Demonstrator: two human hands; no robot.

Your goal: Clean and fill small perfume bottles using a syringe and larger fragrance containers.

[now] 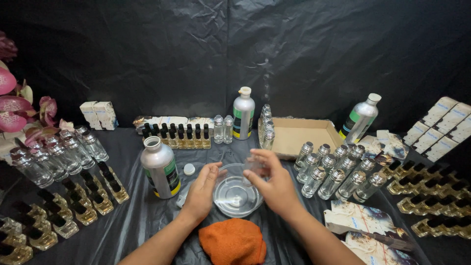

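Observation:
My left hand [202,190] rests against the left rim of a clear glass bowl [235,202] in the middle of the table, fingers curled on its edge. My right hand [274,182] is over the bowl's right side and grips a small clear glass bottle [253,166] held above the bowl. An open silver aluminium bottle [160,167] with a green label stands left of my left hand, its white cap [189,169] lying beside it. An orange cloth [233,241] lies just in front of the bowl.
Rows of empty glass bottles with silver tops [336,169] stand right and left [56,154]. Filled bottles with black caps [83,201] line both sides. Two capped aluminium bottles [243,114], an open cardboard box [299,135], white cartons [444,127] and flowers [19,105] sit further back.

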